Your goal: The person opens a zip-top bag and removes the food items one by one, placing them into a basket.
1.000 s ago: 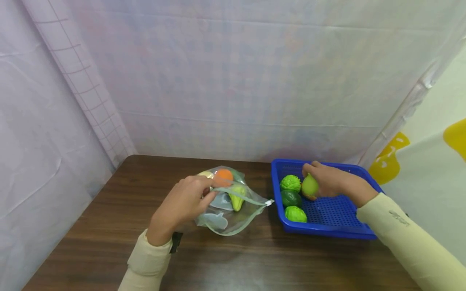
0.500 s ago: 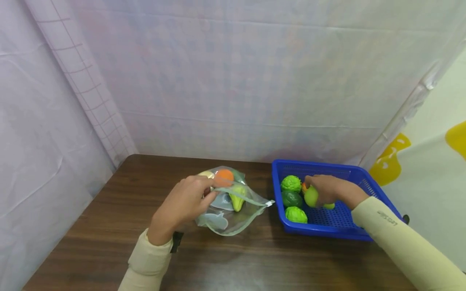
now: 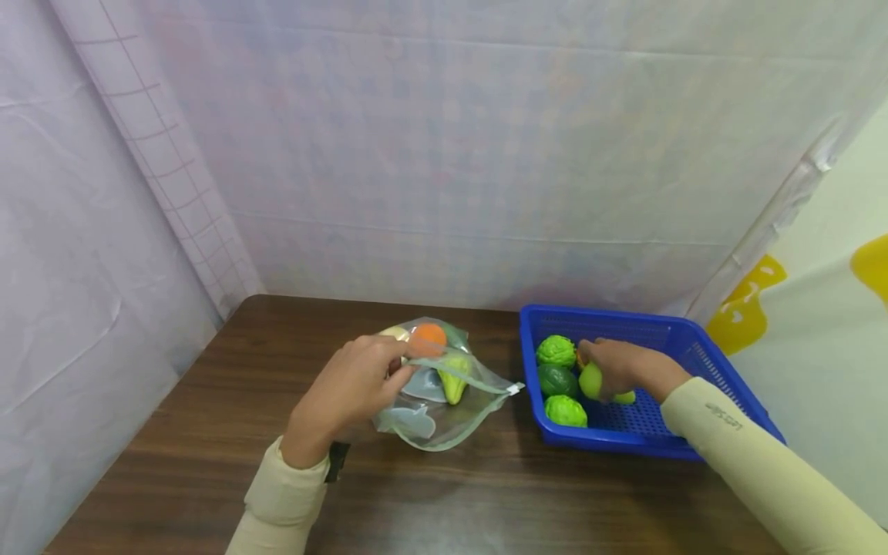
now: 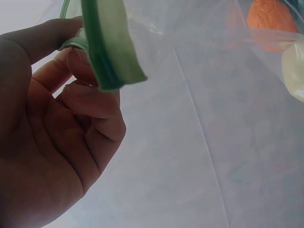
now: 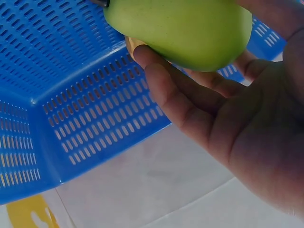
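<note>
- My left hand has thumb and fingers pinched on the rim of the clear zip bag, at the left end of its mouth; the left wrist view shows the green edging between them.
- The bag lies left of the basket on the worktop, mouth gaping towards the near side, with its white slider at the right end.
- Inside it I make out an orange piece towards the far side, a pale piece left of that and a yellow-green piece nearer.
- My right hand reaches into the blue basket, its fingers curled round a smooth green fruit. Another bit of green shows below the hand; I cannot tell whether it belongs to the same fruit.
- Left of that grip, along the basket's left wall, sit two crinkled light-green pieces with a dark green piece between: the far one and the near one.
- I read the step as picking the green fruit from the basket while the bag is kept parted.
- The next move, I judge, calls for a firm grip, a lift over the basket's left rim, and a steady left pinch so the mouth stays wide.
</note>
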A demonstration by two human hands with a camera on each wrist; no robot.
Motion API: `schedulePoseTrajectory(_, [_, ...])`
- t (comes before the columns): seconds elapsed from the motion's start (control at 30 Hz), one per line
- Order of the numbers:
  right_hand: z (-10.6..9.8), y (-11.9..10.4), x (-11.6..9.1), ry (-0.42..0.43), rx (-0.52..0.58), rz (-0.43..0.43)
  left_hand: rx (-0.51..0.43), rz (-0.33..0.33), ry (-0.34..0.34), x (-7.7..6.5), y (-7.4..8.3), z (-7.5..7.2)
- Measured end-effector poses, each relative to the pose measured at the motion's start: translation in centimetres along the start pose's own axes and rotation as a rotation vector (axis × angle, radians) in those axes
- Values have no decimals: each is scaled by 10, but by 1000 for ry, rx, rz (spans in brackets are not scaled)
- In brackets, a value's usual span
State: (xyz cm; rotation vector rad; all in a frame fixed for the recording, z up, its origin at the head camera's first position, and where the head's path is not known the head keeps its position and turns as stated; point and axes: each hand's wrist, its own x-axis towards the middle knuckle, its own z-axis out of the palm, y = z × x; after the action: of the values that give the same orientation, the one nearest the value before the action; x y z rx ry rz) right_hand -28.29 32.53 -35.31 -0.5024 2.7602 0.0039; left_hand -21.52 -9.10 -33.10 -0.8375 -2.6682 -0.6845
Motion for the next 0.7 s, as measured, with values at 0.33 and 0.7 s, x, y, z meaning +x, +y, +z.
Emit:
schedulePoseTrajectory(0.33, [5, 1, 5, -21, -38, 5, 9, -5, 8, 0, -1, 1])
schedulePoseTrajectory(0.7, [9, -2, 7, -77, -89, 44, 6, 0, 11, 1, 0, 2])
